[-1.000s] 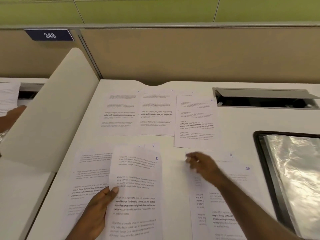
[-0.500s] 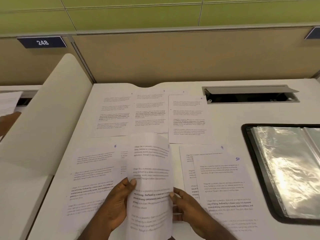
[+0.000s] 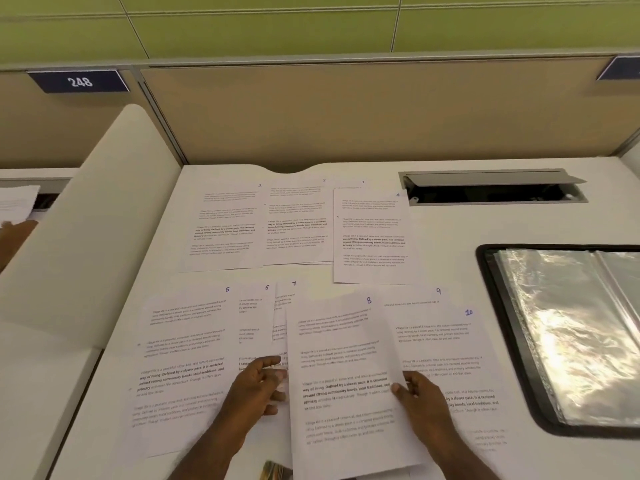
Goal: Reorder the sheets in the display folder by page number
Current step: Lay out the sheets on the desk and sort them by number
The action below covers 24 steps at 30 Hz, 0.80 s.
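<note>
Numbered printed sheets lie in two rows on the white desk (image 3: 450, 230). Sheets 1 (image 3: 225, 226), 2 (image 3: 298, 220), 3 and 4 (image 3: 372, 237) form the back row. In the front row are sheets 5 (image 3: 183, 358), 6, 7, 9 and 10 (image 3: 450, 358), overlapping. Sheet 8 (image 3: 343, 375) lies on top between 7 and 9. My right hand (image 3: 420, 400) pinches its right edge, thumb on top. My left hand (image 3: 258, 386) rests on sheets 6 and 7, fingertips touching sheet 8's left edge. The black display folder (image 3: 521, 341) lies open at the right, its clear sleeves shiny.
An open cable hatch (image 3: 491, 194) sits at the desk's back right. A tan partition rises behind. A white curved divider (image 3: 86, 237) borders the left side, with another person's hand (image 3: 14, 233) beyond it. A small striped object (image 3: 273, 471) shows at the bottom edge.
Sheet 8 was raised and bowed between both hands; now it lies flatter, shifted right between sheets 7 and 9. My left hand has slid off it onto sheets 6 and 7.
</note>
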### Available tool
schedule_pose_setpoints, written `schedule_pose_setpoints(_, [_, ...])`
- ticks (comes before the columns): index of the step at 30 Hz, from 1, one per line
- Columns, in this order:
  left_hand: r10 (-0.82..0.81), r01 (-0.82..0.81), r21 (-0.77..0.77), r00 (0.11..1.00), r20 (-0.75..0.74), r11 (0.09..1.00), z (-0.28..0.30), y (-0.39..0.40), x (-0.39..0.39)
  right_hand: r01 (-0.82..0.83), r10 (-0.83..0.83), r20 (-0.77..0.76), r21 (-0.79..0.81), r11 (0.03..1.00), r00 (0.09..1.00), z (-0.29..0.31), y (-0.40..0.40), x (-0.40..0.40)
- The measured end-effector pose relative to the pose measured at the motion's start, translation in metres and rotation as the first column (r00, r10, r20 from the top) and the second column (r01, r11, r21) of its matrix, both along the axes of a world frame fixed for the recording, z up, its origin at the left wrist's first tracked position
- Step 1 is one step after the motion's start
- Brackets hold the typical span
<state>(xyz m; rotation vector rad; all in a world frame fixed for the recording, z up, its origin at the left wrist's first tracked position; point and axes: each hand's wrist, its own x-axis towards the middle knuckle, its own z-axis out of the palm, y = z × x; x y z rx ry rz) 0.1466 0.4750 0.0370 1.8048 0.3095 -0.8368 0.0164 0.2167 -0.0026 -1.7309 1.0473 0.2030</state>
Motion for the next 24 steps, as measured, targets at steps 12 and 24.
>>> schedule_pose_setpoints(12, [-0.703, 0.428, 0.698, 0.695, 0.153, 0.575, -0.029, -0.011, -0.014, -0.043, 0.043, -0.012, -0.092, 0.995, 0.999, 0.008, 0.019, 0.011])
schedule_pose_setpoints(24, [-0.727, 0.428, 0.764, 0.683, 0.076, 0.482, -0.037, -0.001, -0.011, -0.04, 0.042, 0.009, -0.148, 0.988, 0.999, 0.008, 0.024, 0.01])
